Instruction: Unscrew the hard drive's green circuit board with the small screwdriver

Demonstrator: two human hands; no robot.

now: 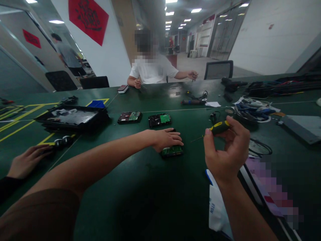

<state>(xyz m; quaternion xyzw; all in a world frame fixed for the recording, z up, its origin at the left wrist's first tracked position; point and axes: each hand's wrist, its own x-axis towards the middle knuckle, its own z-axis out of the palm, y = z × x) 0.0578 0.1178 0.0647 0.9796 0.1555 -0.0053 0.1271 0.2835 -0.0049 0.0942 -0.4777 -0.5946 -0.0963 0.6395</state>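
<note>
My left hand (167, 139) lies with stretched fingers across a hard drive (173, 152), covering much of it; a green circuit board shows at its near side. My right hand (227, 152) is closed around a yellow and black screwdriver (219, 127), held above the table to the right. Its thin shaft points left toward the drive, with the tip apart from it. Beyond my left hand lie two more hard drives, one with a bright green board (165, 118) and one with a reddish-brown and green board (129, 117).
Another person's hand (27, 160) is at far left by a black tray (72, 117). A person in a white shirt (155, 70) sits opposite. Bundled cables (253, 108), a grey metal box (304, 127), a white packet (217, 207) and a pinkish phone-like item (262, 182) lie right.
</note>
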